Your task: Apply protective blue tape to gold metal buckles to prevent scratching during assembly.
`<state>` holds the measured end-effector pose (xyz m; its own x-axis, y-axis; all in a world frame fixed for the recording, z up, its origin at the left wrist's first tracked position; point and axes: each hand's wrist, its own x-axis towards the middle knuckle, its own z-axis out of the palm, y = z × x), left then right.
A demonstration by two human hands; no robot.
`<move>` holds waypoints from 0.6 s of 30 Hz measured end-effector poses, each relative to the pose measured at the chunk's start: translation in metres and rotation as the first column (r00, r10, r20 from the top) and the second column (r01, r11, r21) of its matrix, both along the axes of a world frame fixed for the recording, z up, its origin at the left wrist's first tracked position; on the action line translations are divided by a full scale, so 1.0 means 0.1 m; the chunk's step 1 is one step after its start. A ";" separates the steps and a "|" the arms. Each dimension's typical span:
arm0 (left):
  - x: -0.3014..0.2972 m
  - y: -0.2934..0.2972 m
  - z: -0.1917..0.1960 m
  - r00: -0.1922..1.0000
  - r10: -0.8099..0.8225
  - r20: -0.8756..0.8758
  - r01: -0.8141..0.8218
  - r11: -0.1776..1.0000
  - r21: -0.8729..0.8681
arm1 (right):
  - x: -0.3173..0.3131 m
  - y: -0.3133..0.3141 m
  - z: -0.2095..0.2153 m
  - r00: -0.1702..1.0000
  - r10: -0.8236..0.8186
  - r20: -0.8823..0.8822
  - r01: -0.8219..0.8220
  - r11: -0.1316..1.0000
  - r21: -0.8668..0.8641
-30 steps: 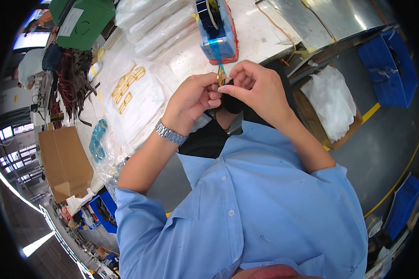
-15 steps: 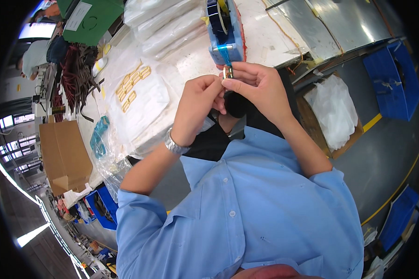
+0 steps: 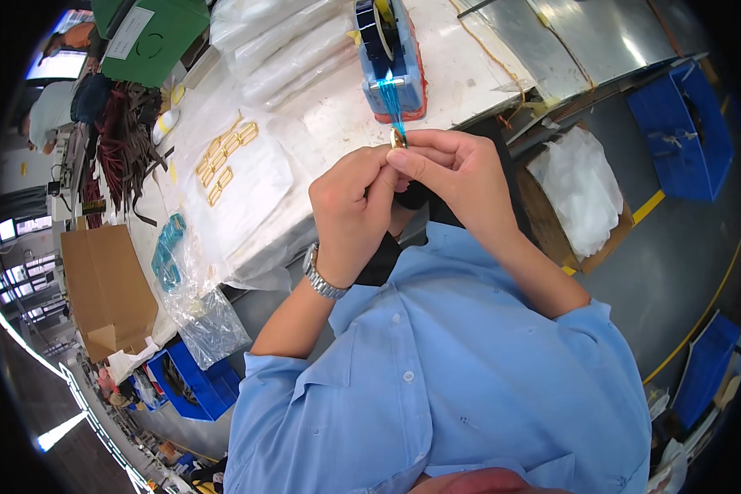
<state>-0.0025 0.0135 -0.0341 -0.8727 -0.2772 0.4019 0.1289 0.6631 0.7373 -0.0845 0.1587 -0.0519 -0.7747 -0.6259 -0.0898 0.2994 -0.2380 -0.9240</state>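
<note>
My right hand (image 3: 469, 177) pinches a small gold metal buckle (image 3: 398, 138) between thumb and fingers. My left hand (image 3: 352, 202), with a metal watch at the wrist, is closed against the same piece, its fingertips partly hidden behind the thumb. A strip of shiny blue tape (image 3: 392, 102) stretches from the light blue tape dispenser (image 3: 372, 92) down to the buckle. Several flat gold buckles (image 3: 214, 169) lie in rows on a white sheet (image 3: 259, 177) to the left of my hands.
Clear plastic-wrapped bundles (image 3: 292, 53) lie on the white table behind the buckles. Teal pieces in clear plastic (image 3: 169, 251) and a cardboard box (image 3: 107, 288) are at left. A box lined with white plastic (image 3: 580, 193) and a blue bin (image 3: 683, 136) stand at right.
Both hands have drawn back slightly from the dispenser with the buckle, and a longer stretch of blue tape spans the gap. The view has shifted a little.
</note>
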 end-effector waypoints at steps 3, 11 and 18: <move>-0.01 -0.06 0.00 0.981 -0.065 0.182 0.024 0.976 0.217 | 0.08 0.01 -0.12 1.000 -0.004 0.024 0.005 1.000 -0.008; -0.26 -0.40 -0.01 0.841 -0.328 0.430 -0.040 0.755 0.654 | 0.10 -0.02 -0.40 0.997 0.044 0.061 -0.041 0.998 -0.054; -0.44 -0.67 0.03 0.741 -0.452 0.497 -0.045 0.705 0.708 | -0.18 0.00 -0.40 0.983 0.156 -0.095 -0.145 0.983 0.112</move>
